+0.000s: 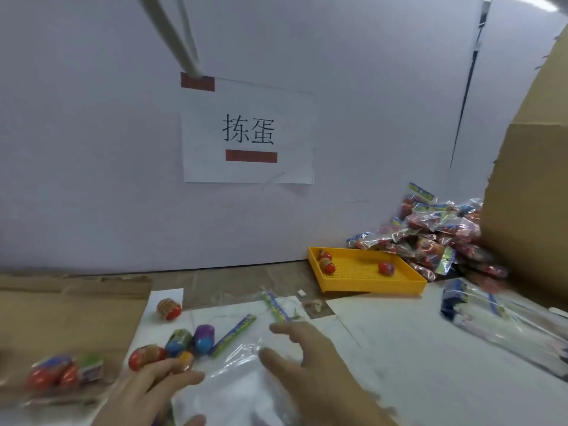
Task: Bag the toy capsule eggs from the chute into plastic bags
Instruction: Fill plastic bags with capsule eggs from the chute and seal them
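The right hand (304, 358) hovers with its fingers spread wide apart, holding nothing, over a clear plastic bag (242, 385) that lies flat on the white paper (399, 348) covering the table. The left hand (147, 395) reaches forward with its fingers stretched out fairly straight, their tips at an orange egg (185, 359); the blur hides whether they actually touch it.

That egg sits at the near edge of a small cluster of loose eggs: a red egg (143, 356), a green and blue egg (178, 341) and a purple and blue egg (204, 335). A striped egg (168, 309) lies apart, farther back. Two colourful bag strips (234, 335) lie just beyond the right hand.

At the far left, a filled bag of red eggs (55, 373) rests on brown cardboard (61, 312). To the right, against the wall, a yellow tray (368, 285) holds a few eggs, and behind it rises a pile of filled bags (436, 235). A stack of empty bags (498, 324) lies at the right edge, below a tall cardboard sheet (528, 195). A paper sign (249, 130) is taped to the white wall.
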Available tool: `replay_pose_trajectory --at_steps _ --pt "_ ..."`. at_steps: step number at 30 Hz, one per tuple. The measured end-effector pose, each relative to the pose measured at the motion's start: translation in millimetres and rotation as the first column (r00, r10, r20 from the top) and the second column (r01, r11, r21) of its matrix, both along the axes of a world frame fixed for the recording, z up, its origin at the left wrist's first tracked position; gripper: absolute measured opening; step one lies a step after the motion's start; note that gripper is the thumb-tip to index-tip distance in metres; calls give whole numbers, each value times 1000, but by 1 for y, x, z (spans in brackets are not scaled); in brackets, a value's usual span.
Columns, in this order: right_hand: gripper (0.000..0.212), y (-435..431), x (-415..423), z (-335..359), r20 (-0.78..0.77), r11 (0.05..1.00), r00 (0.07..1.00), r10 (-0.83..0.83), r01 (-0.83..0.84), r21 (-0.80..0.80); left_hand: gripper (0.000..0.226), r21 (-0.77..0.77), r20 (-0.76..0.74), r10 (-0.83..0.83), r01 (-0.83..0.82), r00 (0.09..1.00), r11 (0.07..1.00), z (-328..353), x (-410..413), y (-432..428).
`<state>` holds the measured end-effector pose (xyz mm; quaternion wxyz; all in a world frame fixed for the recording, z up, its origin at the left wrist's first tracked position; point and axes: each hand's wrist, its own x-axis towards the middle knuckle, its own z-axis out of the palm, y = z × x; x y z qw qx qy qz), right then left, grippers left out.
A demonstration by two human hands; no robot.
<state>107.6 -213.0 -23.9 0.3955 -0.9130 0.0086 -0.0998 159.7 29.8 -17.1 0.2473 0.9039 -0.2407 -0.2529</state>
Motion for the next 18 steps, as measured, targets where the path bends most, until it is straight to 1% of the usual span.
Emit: replay_pose_trajectory --at_steps 1,2,3,4,5,6,7,8,9,10,11,12,13,14,15,16,17,18 --pt "52 11 -1 -9 -52 981 998 35 -44 -190 111 54 -24 -31 32 999 998 -3 -2 0" --pt "60 21 -1 -17 -87 929 995 54 -82 -361 134 177 18 -48 44 999 983 -6 -7 -5" --pt "66 28 -1 -21 -101 880 994 52 -93 -466 146 246 176 -11 -33 984 969 -10 -15 -8" --pt "68 30 -1 -24 -123 845 992 41 -100 -525 143 235 292 5 -77 956 969 -16 -21 -8" --pt "66 29 -1 -27 -120 838 992 33 -93 -537 128 207 410 -17 -75 912 975 -20 -30 -13" --pt "60 27 -1 -29 -100 830 994 41 -90 -550 103 187 573 -51 -70 818 980 -24 -35 -14" --pt "51 25 -1 -33 -64 827 996 67 -91 -555 77 127 585 0 -92 811 988 -27 -40 -12" --pt "42 25 -1 -32 -22 832 996 91 -88 -547 58 -12 612 100 -117 785 993 -28 -39 -9" --pt "34 27 -4 -30 31 835 992 125 -88 -543 46 -113 540 184 -146 821 983 -24 -43 -9" --pt "28 30 -5 -27 112 814 980 163 -70 -577 42 -209 517 254 -167 818 964 -26 -43 -10" --pt "25 31 -6 -24 198 812 959 204 -53 -581 45 -272 484 301 -185 822 944 -25 -45 -11" --pt "25 31 -6 -23 276 830 932 236 -46 -556 51 -285 450 335 -222 828 932 -24 -48 -10" --pt "25 31 -7 -24 348 848 897 272 -53 -527 55 -291 467 363 -247 806 924 -25 -50 -8" --pt "24 29 -8 -21 389 878 877 283 -73 -473 56 -317 474 375 -243 797 917 -27 -47 -8" --pt "21 29 -9 -15 451 918 854 261 -75 -390 55 -348 443 397 -253 804 902 -27 -49 -8" --pt "19 28 -10 -8 487 948 842 232 -84 -307 50 -426 374 448 -278 812 861 -26 -48 -10" --pt "21 28 -12 -1 510 960 832 219 -91 -264 41 -539 243 527 -338 815 771 -23 -49 -14" --pt "23 29 -14 6 539 955 809 237 -93 -280 26 -626 49 584 -430 810 650 -19 -46 -18"
